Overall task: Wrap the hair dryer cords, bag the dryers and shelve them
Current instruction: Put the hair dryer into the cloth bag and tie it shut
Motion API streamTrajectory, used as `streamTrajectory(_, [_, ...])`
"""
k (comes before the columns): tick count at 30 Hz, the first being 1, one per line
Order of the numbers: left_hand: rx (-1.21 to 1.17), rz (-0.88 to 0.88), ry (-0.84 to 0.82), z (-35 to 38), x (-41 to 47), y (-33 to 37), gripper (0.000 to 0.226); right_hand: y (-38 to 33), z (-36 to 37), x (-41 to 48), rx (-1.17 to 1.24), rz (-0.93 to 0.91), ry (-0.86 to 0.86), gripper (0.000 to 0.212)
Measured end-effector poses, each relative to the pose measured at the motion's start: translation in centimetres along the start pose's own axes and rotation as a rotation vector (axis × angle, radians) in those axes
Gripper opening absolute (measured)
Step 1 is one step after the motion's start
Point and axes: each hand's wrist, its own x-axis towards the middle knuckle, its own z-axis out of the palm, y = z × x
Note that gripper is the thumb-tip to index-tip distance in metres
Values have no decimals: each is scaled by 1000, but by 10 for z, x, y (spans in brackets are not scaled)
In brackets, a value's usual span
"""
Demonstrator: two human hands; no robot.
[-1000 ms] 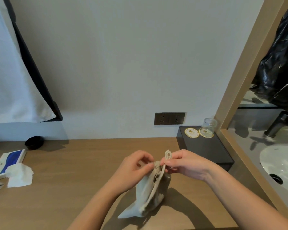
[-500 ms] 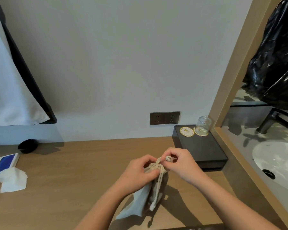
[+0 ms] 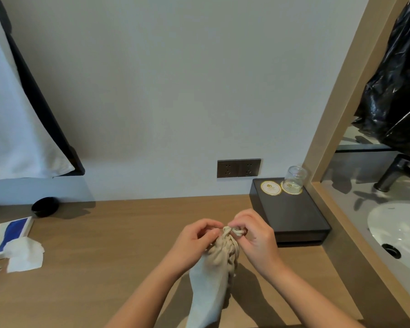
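Drawstring bag [image 3: 213, 268] held upright over wooden counter [image 3: 104, 256], mouth gathered tight at top, contents hidden by cloth, lower end cut off by frame edge. Bag neck gripped by left hand [image 3: 194, 242], fingers curled round bunched fabric. Drawstring cord [image 3: 237, 232] pinched at bag mouth by right hand [image 3: 256, 237], fingertips pressed together on cord. Black tray [image 3: 291, 216] noted just right of hands, against wall. Glass [image 3: 295, 177] seen at tray's far end.
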Motion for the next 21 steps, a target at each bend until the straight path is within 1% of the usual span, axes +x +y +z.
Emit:
streamTrajectory(3, [6,30,-81,-1,4,3,19,5,2,-1,5,-31,-3,23])
streamTrajectory(10, [-8,40,-56,0,11,1,12,9,4,-2,47,-22,13,2])
streamTrajectory(12, [11,70,-32,-1,14,-1,8,10,4,-2,62,-1,25,2])
streamTrajectory(14, [44,120,-47,-2,14,-4,6,8,3,-1,86,22,36,3])
streamTrajectory(17, [96,183,-58,-1,14,-5,8,6,4,0,121,39,48,5])
streamTrajectory(21, [59,198,54,4,15,-7,15,4,8,-4,181,84,63,9])
